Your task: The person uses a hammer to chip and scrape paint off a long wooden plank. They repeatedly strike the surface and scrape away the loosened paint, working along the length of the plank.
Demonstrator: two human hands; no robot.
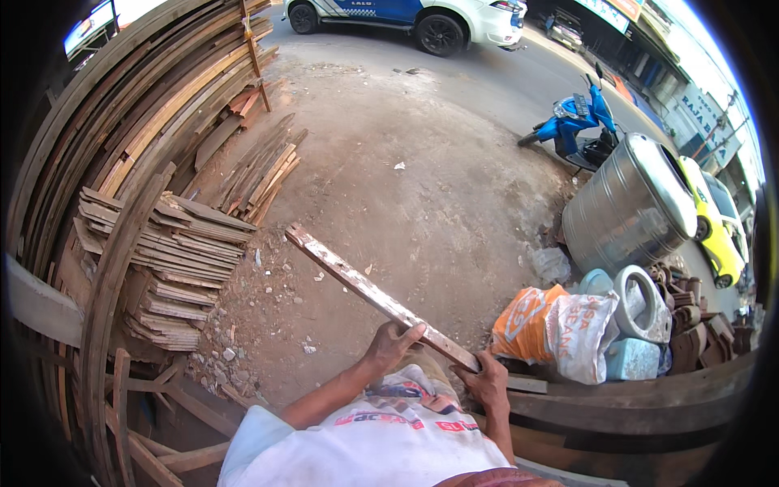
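A narrow wooden batten (367, 290) with worn whitish paint slants in front of my body, its far end up and to the left. My left hand (393, 344) is closed round it towards the near part, thumb lying over the edge and fingers mostly hidden underneath. At the near end, my right hand (485, 380) grips the wood. The batten is held off the ground, over bare dirt.
On the left are a stack of short boards (182, 260), long planks (138, 138) and an upright beam (114, 300). To the right stand sacks (580, 337), a white toilet bowl (645, 304), a metal tank (625, 211) and a blue motorbike (572, 122). A car (422, 20) is on the road.
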